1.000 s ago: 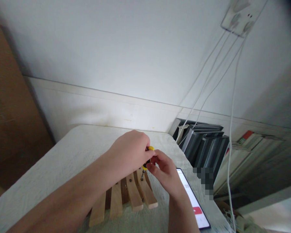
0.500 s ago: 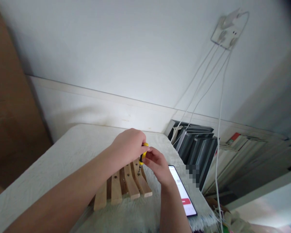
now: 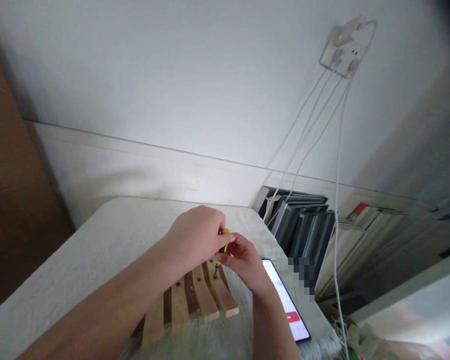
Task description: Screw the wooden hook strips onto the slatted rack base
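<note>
A small yellow-and-black screwdriver [image 3: 223, 246] stands slightly tilted over a slatted wooden piece [image 3: 206, 296]. Its tip meets a dark screw hole in the rightmost slat. My left hand [image 3: 198, 232] is closed around the top of the screwdriver handle, with the thumb along its side. Lower on the handle, the fingers of my right hand [image 3: 243, 257] pinch the screwdriver from the right. Several pale slats with dark holes run toward me, and my left forearm covers part of the piece.
The wood rests on a table with a white textured cloth [image 3: 108, 240]. A lit phone [image 3: 285, 302] lies right of my right forearm. Dark flat panels [image 3: 303, 220] lean beyond the table's right edge. White cables hang from a wall socket [image 3: 343, 52]. Brown board [image 3: 15, 175] stands left.
The camera view has shifted a little, so the hands and wood appear lower. My fingers have changed position slightly on the screwdriver handle, which both hands still hold at the same slat.
</note>
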Demonstrator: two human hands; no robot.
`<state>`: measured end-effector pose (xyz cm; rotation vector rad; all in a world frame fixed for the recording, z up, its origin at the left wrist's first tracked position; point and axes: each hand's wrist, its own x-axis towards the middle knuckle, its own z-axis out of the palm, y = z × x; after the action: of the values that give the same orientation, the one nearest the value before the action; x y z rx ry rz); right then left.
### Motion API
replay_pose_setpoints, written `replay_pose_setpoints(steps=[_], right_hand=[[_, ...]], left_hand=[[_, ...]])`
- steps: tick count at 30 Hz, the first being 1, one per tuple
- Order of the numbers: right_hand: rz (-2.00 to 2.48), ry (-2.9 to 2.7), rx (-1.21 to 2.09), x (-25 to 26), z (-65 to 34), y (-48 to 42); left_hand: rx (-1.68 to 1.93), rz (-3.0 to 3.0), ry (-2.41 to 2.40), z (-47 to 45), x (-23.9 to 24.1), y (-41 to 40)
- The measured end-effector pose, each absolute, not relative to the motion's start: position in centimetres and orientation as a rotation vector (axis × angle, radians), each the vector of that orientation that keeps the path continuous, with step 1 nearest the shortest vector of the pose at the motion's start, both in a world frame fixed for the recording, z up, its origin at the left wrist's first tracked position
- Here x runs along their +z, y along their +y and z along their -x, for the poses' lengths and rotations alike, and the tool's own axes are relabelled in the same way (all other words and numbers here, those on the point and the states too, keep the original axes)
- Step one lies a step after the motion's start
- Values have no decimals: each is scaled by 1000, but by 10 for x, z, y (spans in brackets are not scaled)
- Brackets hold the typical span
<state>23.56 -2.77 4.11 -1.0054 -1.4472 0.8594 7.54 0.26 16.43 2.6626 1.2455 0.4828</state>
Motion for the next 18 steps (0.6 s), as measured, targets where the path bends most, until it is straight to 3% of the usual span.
replay_pose_setpoints(steps=[18], right_hand=[[950, -1465, 877, 43, -236, -32]], left_hand=[[462, -2596, 1093, -71, 170, 1]])
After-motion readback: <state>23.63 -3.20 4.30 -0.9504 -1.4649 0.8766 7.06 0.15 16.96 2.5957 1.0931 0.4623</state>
